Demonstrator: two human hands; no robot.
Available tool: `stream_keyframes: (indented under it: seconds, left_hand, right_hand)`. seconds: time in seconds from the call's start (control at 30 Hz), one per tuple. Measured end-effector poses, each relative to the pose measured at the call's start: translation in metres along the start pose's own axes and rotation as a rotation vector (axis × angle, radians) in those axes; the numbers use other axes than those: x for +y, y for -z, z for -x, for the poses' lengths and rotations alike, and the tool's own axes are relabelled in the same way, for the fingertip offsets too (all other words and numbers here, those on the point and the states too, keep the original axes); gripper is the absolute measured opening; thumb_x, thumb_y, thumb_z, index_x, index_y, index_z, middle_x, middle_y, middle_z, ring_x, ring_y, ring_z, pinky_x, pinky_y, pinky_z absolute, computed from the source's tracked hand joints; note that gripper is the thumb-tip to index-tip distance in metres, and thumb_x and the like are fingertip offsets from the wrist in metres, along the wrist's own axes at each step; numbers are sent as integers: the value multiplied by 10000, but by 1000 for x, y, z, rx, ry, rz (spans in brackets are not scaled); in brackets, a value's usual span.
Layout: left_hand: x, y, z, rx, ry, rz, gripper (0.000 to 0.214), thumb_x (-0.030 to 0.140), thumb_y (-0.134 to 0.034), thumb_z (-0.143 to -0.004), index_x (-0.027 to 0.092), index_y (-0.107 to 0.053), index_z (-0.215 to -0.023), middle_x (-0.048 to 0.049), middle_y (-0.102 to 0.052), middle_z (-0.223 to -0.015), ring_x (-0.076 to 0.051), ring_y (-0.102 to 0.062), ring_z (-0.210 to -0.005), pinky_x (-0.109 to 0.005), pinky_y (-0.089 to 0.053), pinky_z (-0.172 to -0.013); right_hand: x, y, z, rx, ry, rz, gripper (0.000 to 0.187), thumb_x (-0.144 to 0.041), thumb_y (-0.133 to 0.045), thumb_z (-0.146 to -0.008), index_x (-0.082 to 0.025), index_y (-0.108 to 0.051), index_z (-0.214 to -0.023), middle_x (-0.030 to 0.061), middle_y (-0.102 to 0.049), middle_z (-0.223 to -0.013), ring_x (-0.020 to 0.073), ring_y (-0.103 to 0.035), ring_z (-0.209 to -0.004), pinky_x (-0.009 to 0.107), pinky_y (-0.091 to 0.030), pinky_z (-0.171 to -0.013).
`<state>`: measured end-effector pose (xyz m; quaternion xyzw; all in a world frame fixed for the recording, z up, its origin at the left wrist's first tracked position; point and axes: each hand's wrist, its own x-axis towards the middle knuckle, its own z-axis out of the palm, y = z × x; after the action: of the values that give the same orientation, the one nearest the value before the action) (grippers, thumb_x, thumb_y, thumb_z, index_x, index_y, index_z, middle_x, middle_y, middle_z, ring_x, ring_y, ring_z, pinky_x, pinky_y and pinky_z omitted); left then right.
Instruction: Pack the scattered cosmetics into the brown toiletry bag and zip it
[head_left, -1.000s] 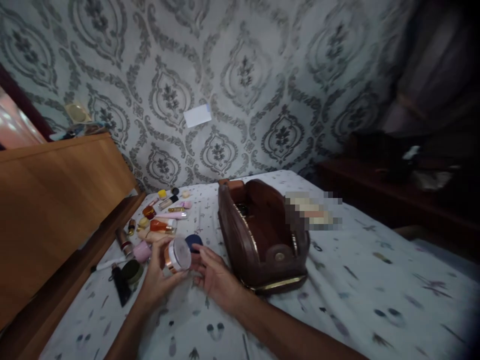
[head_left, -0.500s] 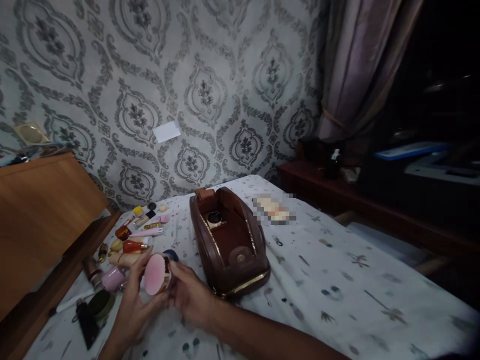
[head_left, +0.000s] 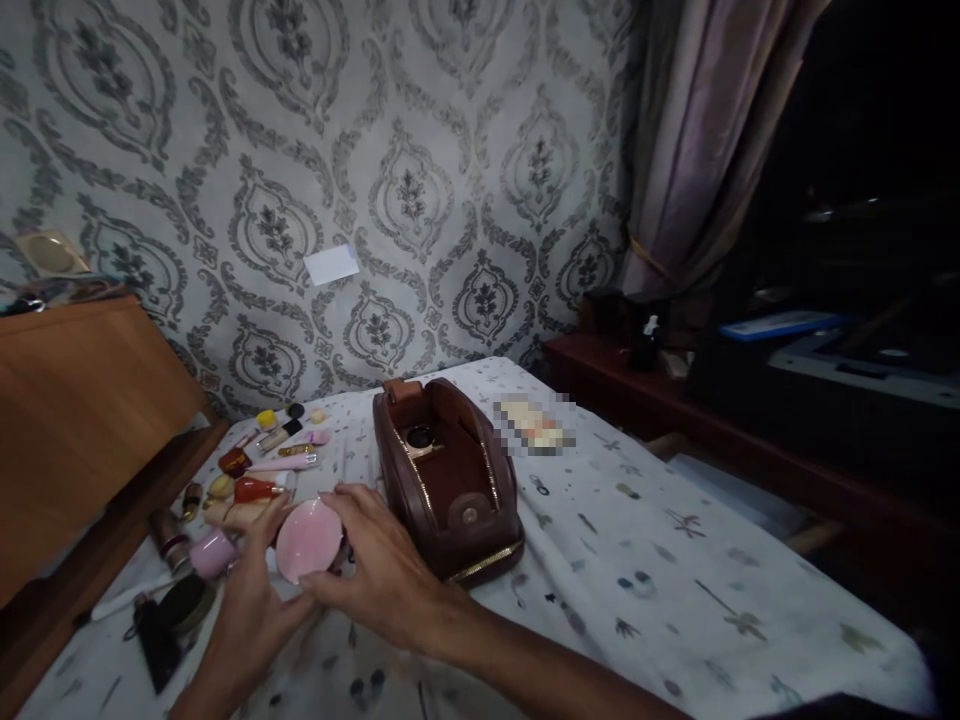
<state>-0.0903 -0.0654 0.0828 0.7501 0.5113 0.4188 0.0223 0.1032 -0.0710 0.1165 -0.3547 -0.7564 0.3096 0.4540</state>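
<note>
A small round jar with a pink top (head_left: 308,541) is held between both of my hands, its pink face turned up toward me. My left hand (head_left: 255,592) grips it from the left side, thumb at the lower edge. On the opposite side my right hand (head_left: 379,562) has its fingers and thumb around the rim. Just beyond my right hand stands a brown zip bag (head_left: 465,555), unzipped, with a dark round item in a gold-edged case (head_left: 421,438) inside. Left of my hands lie several cosmetics, among them an orange-red bottle (head_left: 255,489) and a lilac container (head_left: 213,553).
A black tube (head_left: 156,640) and a dark round container (head_left: 186,602) lie at the lower left. The patterned sheet (head_left: 637,600) spreads to the right, with a blurred-out flat item (head_left: 536,424) on it. A wooden headboard (head_left: 75,400) borders the left side.
The jar has been tilted so its pink top faces me more fully. My right hand has moved up around its rim. The view has shifted slightly.
</note>
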Motion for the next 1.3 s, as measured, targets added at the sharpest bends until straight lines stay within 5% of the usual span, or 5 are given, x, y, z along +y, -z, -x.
stream_keyframes:
  seconds: [0.37, 0.57, 0.8, 1.1, 1.3]
  left_hand:
    - [40, 0, -10, -30, -176, -143, 926, 386, -729, -719, 168, -243, -1476, -194, -537, -1346, -355, -561, -1204, -495, -473, -977]
    - [48, 10, -23, 49, -71, 88, 902, 363, -746, -744, 228, -228, -1469, -134, -584, -1284, -288, -574, -1179, -452, -456, -979]
    - [18, 11, -21, 51, 34, 59, 371, 294, -547, -899, 222, -479, -1257, -89, -636, -1143, -232, -611, -1058, -386, -500, -862]
    - [74, -21, -32, -93, -654, -94, 454, 234, -519, -930, 205, -426, -1374, -152, -522, -1371, -278, -434, -1327, -459, -400, -1062]
    - [82, -47, -33, -141, -816, -286, 399, 246, -505, -943, 183, -499, -1337, -113, -579, -1368, -282, -455, -1329, -485, -357, -1080]
  right_hand:
    - [-19, 20, -7, -100, 48, 392, 656, -169, -678, -703, -196, -503, -1334, 120, -551, -1167, 303, -488, -1111, 468, -430, -959]
    - [-24, 57, -18, 147, 74, 72, 608, -287, -763, -668, -241, -582, -1247, 86, -625, -1137, 288, -583, -1050, 452, -451, -947]
    - [1, 115, -36, 304, -177, -164, 650, -374, -828, -620, -232, -584, -1206, 22, -690, -905, 230, -652, -880, 405, -494, -826]
    - [29, 130, -57, 228, -366, 184, 610, -426, -762, -667, -181, -584, -1196, 41, -689, -848, 228, -644, -811, 342, -475, -740]
    - [25, 126, -61, 28, -331, 579, 540, -285, -731, -676, -159, -598, -1183, 157, -673, -1132, 342, -608, -1085, 412, -446, -888]
